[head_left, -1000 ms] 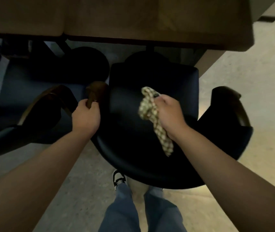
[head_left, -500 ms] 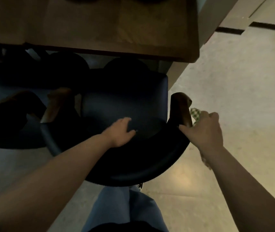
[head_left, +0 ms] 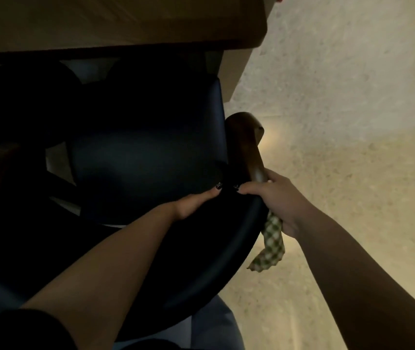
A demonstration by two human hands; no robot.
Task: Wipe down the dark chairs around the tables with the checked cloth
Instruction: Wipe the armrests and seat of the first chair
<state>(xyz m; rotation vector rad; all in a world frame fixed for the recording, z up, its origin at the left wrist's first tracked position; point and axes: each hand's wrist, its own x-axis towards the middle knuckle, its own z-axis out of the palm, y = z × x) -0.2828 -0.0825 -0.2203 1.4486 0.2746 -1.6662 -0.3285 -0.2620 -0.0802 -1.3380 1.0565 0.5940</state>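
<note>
The dark chair (head_left: pixel 145 157) sits tucked under the table (head_left: pixel 115 21). The right hand (head_left: pixel 274 198) curls over its wooden armrest (head_left: pixel 246 145), pinning the checked cloth (head_left: pixel 270 246), which hangs limp and light below. The left hand (head_left: pixel 196 202) rests on the curved back, fingers fairly straight as far as the gloom shows. The chair looks heavy and rigid, its padding smooth; the armrest and back rim give the firmest hold.
</note>
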